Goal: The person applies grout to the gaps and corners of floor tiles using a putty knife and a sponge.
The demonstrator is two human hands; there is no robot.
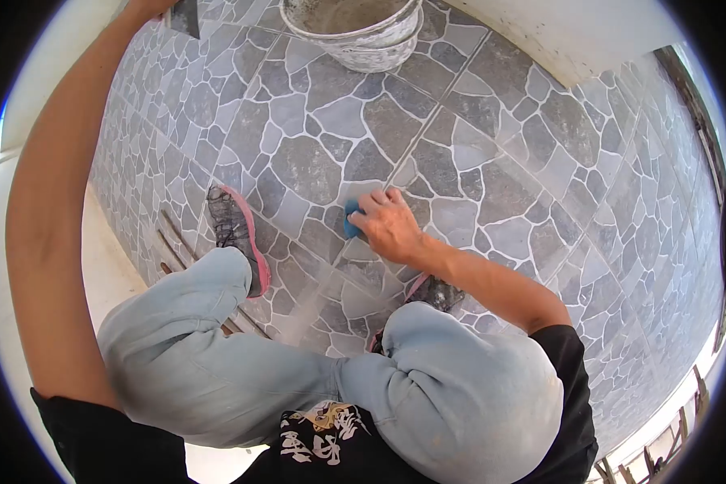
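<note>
My right hand [389,228] is closed around a small blue sponge [352,219], held down at a joint between the patterned floor tiles [302,169]. Its fingers hide most of the sponge, and its exact shape is hard to make out. At the upper left edge of the view, my left hand [148,6] is partly cut off. It grips a flat grey-bladed trowel [185,18], whose handle I cannot see. Right of the trowel, at the top, stands a whitish, cement-stained bucket [355,36] with grey residue inside.
My shoes [235,230] are planted on the tiles either side of the right hand. Thin sticks [177,238] lie beside the left shoe. A pale wall corner [573,48] juts in at the upper right, and wooden pieces [686,411] show at the lower right.
</note>
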